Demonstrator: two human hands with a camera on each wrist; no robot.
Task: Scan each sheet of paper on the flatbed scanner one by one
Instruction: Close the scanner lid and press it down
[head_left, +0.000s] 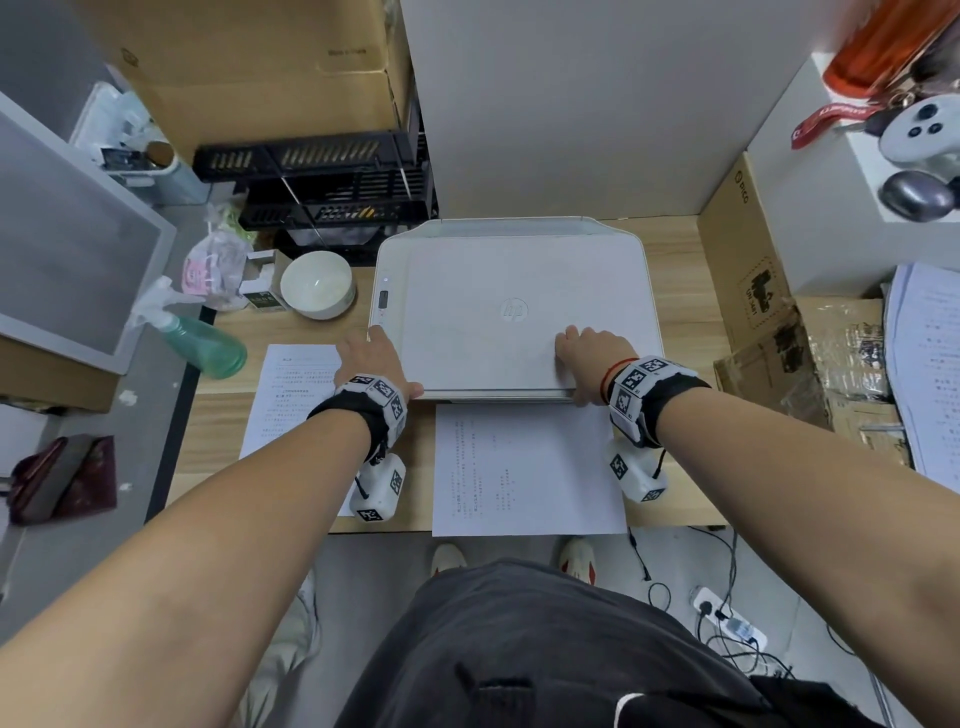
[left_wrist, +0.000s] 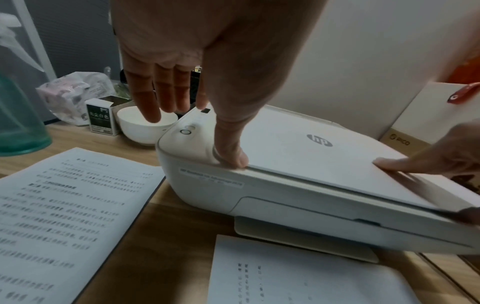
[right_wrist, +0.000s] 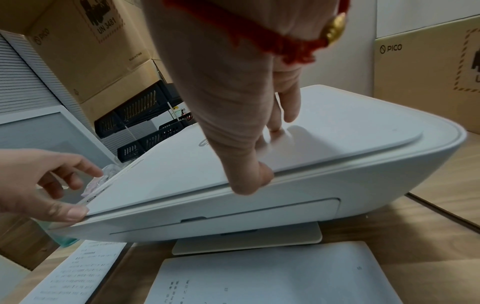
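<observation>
A white HP flatbed scanner (head_left: 519, 291) sits mid-desk with its lid (left_wrist: 298, 156) down or nearly down. My left hand (head_left: 374, 358) is at the front left corner. Its thumb (left_wrist: 231, 158) presses the lid's edge there, and its fingers hang straight over the control buttons. My right hand (head_left: 592, 358) pinches the lid's front edge, fingers (right_wrist: 275, 127) on top and thumb (right_wrist: 252, 183) at the lip. One printed sheet (head_left: 291, 395) lies left of the scanner. Another sheet (head_left: 524, 467) lies in front of it. Whatever is under the lid is hidden.
A white bowl (head_left: 317, 285), a small box and a green spray bottle (head_left: 202, 338) stand left of the scanner. Black file trays (head_left: 322, 176) are behind them. Cardboard boxes (head_left: 753, 270) and a stack of papers (head_left: 930, 364) crowd the right side.
</observation>
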